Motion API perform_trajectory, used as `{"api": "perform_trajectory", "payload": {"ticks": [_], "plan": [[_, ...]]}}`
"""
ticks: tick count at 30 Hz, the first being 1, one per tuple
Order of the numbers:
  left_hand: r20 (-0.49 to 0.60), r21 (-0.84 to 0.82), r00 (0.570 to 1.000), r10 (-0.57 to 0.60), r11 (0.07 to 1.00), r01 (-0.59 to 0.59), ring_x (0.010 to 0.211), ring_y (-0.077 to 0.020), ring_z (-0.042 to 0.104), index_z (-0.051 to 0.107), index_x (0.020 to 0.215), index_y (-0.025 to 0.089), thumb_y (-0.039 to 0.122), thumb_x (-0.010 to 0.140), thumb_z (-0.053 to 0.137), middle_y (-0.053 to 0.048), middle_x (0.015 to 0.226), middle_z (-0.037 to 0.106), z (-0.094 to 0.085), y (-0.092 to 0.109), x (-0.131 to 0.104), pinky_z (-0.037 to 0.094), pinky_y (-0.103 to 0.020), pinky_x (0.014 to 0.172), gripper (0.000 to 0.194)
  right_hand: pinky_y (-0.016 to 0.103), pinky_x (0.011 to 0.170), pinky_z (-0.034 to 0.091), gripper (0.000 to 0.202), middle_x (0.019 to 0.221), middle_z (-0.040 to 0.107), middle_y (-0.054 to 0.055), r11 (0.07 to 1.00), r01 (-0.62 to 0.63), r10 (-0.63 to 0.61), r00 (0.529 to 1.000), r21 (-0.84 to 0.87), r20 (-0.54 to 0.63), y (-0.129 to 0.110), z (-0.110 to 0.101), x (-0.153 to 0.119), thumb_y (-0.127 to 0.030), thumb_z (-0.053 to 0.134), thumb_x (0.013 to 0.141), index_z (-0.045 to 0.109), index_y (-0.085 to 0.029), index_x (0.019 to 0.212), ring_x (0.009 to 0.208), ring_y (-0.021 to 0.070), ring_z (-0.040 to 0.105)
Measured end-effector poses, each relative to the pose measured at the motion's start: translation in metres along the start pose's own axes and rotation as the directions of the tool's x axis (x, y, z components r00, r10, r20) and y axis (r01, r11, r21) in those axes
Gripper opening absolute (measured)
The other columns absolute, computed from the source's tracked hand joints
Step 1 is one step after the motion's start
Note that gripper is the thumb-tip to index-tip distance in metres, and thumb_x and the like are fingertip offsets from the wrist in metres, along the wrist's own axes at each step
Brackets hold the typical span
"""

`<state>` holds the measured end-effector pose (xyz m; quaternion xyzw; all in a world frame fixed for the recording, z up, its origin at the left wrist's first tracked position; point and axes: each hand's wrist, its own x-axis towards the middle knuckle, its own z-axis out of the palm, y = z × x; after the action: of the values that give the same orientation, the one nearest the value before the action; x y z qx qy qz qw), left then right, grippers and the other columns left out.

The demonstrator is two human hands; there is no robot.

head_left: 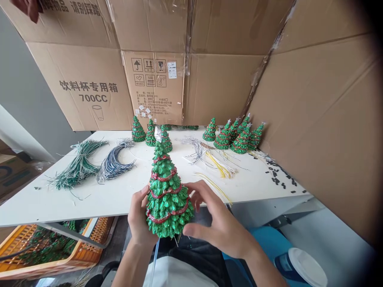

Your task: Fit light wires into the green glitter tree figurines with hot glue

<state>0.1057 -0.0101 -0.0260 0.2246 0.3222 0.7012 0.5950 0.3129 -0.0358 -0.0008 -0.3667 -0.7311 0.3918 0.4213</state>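
Note:
A green miniature Christmas tree (pixel 169 195) with red garlands and a pale silvery top is held upright in front of me, at the table's front edge. My left hand (pixel 139 221) grips its lower left side, fingers partly hidden behind it. On the other side my right hand (pixel 220 223) has bent fingertips against the tree's edge and the thumb at its lower right rim. Thin wire ends poke out under the base. Behind it on the white table (pixel 119 203) lie a green-and-white wire bundle (pixel 79 163) and a blue-and-white wire bundle (pixel 116 159).
More small trees stand at the back, including a group at the right (pixel 241 137). Yellow and white wires (pixel 221 165) and black bits (pixel 279 179) lie on the right. Cardboard boxes (pixel 221 87) wall the back. An orange crate (pixel 80 255) is below left, a white-lidded tub (pixel 305 265) below right.

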Motion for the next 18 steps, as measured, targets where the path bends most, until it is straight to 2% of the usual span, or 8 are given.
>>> {"api": "perform_trajectory", "payload": {"ticks": [3,5,7,11,15,18], "plan": [[-0.131,-0.026,0.99,-0.041,0.999,0.038,0.101,-0.0344,0.084,0.084,0.095,0.024,0.052,0.079,0.089,-0.004,0.092,0.085,0.005,0.001,-0.003,0.069,-0.045,0.091,0.033,0.039,0.091,0.061,0.074,0.132,0.069,0.006,0.996,0.058,-0.058,0.998,-0.064,-0.006,0.0,0.008,0.001,-0.068,0.084,0.1,0.059,-0.038,0.163,0.106,0.024,0.068],[-0.131,-0.032,0.986,-0.101,0.995,0.098,0.105,-0.0341,0.084,0.083,0.101,0.024,0.056,0.082,0.087,-0.005,0.098,0.085,0.01,0.001,-0.005,0.068,-0.044,0.092,0.038,0.039,0.09,0.062,0.078,0.132,0.07,0.006,0.991,0.094,-0.098,0.994,-0.096,-0.041,0.002,0.011,0.002,-0.065,0.091,0.096,0.059,-0.036,0.162,0.105,0.0242,0.069],[-0.093,-0.046,0.987,-0.131,0.991,0.127,0.108,-0.0337,0.083,0.08,0.098,0.024,0.059,0.087,0.084,-0.004,0.098,0.083,0.012,0.002,-0.006,0.068,-0.044,0.093,0.037,0.037,0.086,0.062,0.078,0.126,0.071,0.004,0.984,0.12,-0.133,0.987,-0.134,-0.086,0.004,0.014,0.003,-0.064,0.095,0.091,0.063,-0.034,0.156,0.101,0.0234,0.069],[0.028,-0.036,0.997,-0.069,0.997,0.07,0.11,-0.0341,0.081,0.072,0.086,0.025,0.063,0.091,0.081,-0.005,0.097,0.08,0.013,0.002,-0.007,0.066,-0.044,0.095,0.04,0.037,0.083,0.06,0.068,0.112,0.07,0.002,0.97,0.15,-0.19,0.959,-0.19,-0.21,0.006,0.019,0.003,-0.072,0.092,0.091,0.07,-0.029,0.138,0.094,0.0223,0.066],[0.188,0.044,0.982,-0.013,0.999,0.005,0.114,-0.0362,0.08,0.08,0.117,0.025,0.063,0.089,0.083,-0.008,0.113,0.083,0.015,-0.004,-0.016,0.066,-0.045,0.094,0.046,0.034,0.084,0.06,0.07,0.112,0.069,0.001,0.954,0.185,-0.258,0.908,-0.235,-0.33,0.006,0.026,0.003,-0.069,0.094,0.09,0.068,-0.03,0.141,0.095,0.021,0.066],[0.194,0.056,0.981,-0.006,0.998,-0.005,0.11,-0.035,0.081,0.079,0.127,0.027,0.055,0.086,0.09,-0.007,0.114,0.084,0.016,-0.011,-0.021,0.067,-0.044,0.092,0.05,0.033,0.084,0.061,0.07,0.112,0.071,0.001,0.956,0.173,-0.256,0.887,-0.236,-0.384,0.001,0.029,0.002,-0.066,0.097,0.089,0.069,-0.03,0.142,0.096,0.0207,0.068]]}}
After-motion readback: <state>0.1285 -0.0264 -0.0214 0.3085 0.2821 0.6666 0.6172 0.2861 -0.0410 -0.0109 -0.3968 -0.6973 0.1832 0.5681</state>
